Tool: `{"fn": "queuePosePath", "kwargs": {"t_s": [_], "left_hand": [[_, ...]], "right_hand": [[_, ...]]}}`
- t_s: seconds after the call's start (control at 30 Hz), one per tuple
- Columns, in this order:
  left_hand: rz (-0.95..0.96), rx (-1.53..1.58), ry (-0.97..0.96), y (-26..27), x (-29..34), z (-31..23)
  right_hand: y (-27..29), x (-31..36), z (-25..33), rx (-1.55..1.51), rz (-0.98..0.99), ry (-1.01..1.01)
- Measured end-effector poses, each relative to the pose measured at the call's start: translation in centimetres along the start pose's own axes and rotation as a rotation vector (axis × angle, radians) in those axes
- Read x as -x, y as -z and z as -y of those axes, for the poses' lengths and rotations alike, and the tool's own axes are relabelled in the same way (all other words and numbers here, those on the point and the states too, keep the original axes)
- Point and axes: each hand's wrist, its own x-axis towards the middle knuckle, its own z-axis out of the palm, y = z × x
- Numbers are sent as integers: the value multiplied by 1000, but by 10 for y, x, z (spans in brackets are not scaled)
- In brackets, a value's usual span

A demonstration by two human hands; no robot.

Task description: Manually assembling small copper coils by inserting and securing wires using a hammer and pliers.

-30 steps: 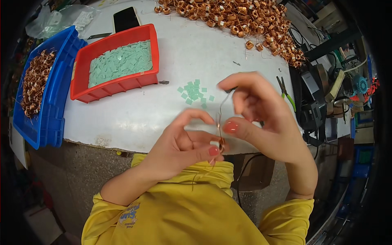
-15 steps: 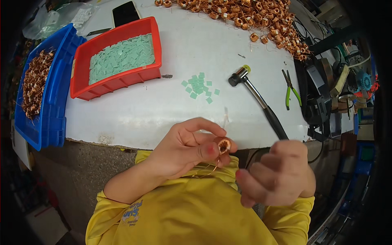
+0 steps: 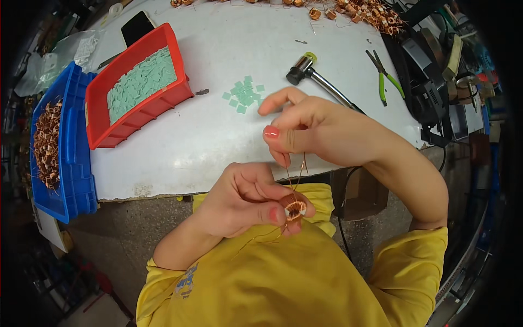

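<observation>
My left hand [image 3: 239,199] pinches a small ring-shaped coil [image 3: 295,211] wound with copper wire, its open face turned upward. Above it, my right hand [image 3: 316,131] is closed, thumb against fingers, with the index finger partly raised. Thin copper wire leads [image 3: 296,182] stretch from the coil up to the right fingertips, though the exact grip point is partly hidden. More loose wire hangs below the coil over the yellow shirt.
Green square pieces [image 3: 244,95] lie scattered beyond my hands. A red bin [image 3: 139,120] of such pieces and a blue crate [image 3: 68,163] of coils stand left. A mallet [image 3: 321,82], green-handled pliers [image 3: 384,82], a phone [image 3: 137,28] and piled coils [image 3: 376,16] lie farther off.
My right hand has come up and leftward from the lower right, and now holds the wire leads above the coil. The left hand still holds the coil; the whole view has shifted.
</observation>
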Motion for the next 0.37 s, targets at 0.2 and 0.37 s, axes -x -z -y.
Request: {"fn": "queuePosePath", "kwargs": {"t_s": [0.2, 0.37], "left_hand": [[-16, 107, -55, -3, -1, 0], [-151, 71, -210, -4, -2, -7]], "right_hand": [[-3, 12, 14, 176, -135, -40], [-29, 35, 17, 361, -728, 782]]}}
